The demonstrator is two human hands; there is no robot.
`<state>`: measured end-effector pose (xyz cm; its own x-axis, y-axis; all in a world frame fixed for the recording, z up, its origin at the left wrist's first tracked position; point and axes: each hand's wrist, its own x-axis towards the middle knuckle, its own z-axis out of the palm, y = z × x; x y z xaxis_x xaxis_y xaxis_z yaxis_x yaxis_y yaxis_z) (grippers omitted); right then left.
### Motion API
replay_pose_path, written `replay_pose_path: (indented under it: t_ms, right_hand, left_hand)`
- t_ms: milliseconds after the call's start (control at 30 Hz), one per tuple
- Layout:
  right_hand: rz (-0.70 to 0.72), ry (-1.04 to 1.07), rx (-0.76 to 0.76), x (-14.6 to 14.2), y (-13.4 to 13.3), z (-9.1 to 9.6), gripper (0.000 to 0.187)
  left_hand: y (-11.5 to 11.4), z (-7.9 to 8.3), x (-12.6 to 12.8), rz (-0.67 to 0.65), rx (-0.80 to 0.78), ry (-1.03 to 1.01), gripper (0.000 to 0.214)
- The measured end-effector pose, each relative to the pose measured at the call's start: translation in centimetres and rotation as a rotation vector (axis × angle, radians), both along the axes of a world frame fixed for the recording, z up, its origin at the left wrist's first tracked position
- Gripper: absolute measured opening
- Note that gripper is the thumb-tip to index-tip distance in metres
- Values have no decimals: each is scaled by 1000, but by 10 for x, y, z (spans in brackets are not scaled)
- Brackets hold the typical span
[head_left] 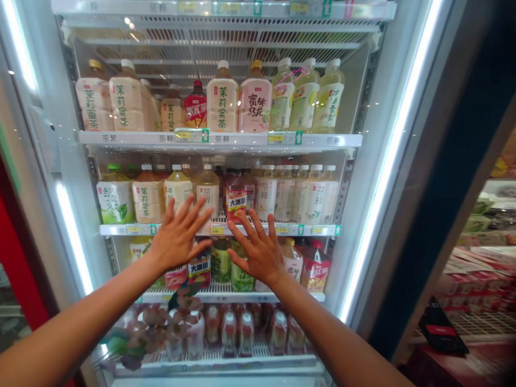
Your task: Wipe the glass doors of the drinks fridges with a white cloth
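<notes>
My left hand (175,239) is raised with its fingers spread, holding nothing. My right hand (260,252) is spread open beside it, also holding nothing. Both are in front of a lit drinks cooler. Reflections suggest a glass door; whether my palms touch it I cannot tell. Between and behind my fingertips stand a dark red tea bottle (236,194) and a pale tea bottle (208,189) on a middle shelf (258,230). Lower down, a dark-labelled tea bottle (199,269) and a green tea bottle (221,263) show between my hands.
The upper shelf (226,140) carries several large bottles, among them a pink-labelled bottle (255,102). Small bottles (229,330) stand on the lowest visible shelf. Bright light strips (391,161) edge the cooler. To the right are racks with packaged goods (471,279).
</notes>
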<state>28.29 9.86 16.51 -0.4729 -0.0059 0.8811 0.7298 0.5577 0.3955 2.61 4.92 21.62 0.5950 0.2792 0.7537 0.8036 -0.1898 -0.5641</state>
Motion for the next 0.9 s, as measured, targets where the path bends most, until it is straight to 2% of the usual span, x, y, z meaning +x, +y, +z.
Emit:
replay_pose_path:
  t_ms: [67,100,133,267,300,333,367,467,500,533,567,600,700,733,767,800,833,900]
  right_hand:
    - [-2,-1,-1,0,0,1,71]
    - [-2,-2,0,1,0,1,70]
    - [-2,-4,-1,1,0,1,70]
    - [-15,18,-75,-1,-1,-4,67]
    - [-23,35,-110,-2,-1,-7,66]
    - [-33,57,-142,-4,-2,-10,65]
    - [-43,83,-164,-7,-2,-14,66]
    - [-75,163,-154,-12,-3,-25,69]
    - [-85,186,-139,-14,-3,-28,71]
    - [-91,201,-121,-15,-2,-30,73]
    - [-95,209,-105,-15,-2,-32,74]
    - [-97,212,-92,-15,-2,-33,76]
    - [-85,207,-75,-14,-1,-34,81]
    - [-75,206,-77,-14,-1,-34,82]
    - [-65,207,-78,-14,-1,-34,84]
    - [-57,210,-76,-14,-1,-34,85]
    - [-53,213,-75,-14,0,-34,86]
    - [-53,222,-81,-14,0,-35,87]
  left_hand:
    - [7,21,6,-10,42,-145,83]
    - [8,20,9,-14,44,-187,85]
    - [9,10,12,-19,26,-191,86]
    - [-9,-68,5,-19,-145,-51,88]
    - [-14,-79,0,-19,-173,-33,87]
    - [-16,-80,-5,-21,-183,-33,85]
    - [-16,-73,-10,-24,-174,-53,84]
    - [-4,-22,-18,-15,-83,-204,83]
    - [0,-9,-18,-4,-45,-266,82]
    - [3,-3,-17,6,-16,-311,82]
    - [3,-7,-15,10,1,-335,83]
    - [1,-19,-13,10,1,-331,83]
    - [-12,-81,-11,3,-77,-214,85]
    - [-15,-96,-14,9,-104,-185,86]
    - [-17,-102,-18,8,-119,-157,85]
    - [-17,-99,-24,3,-116,-147,84]
    - [-15,-87,-31,-3,-99,-157,83]
    - [-8,-50,-43,6,-32,-271,85]
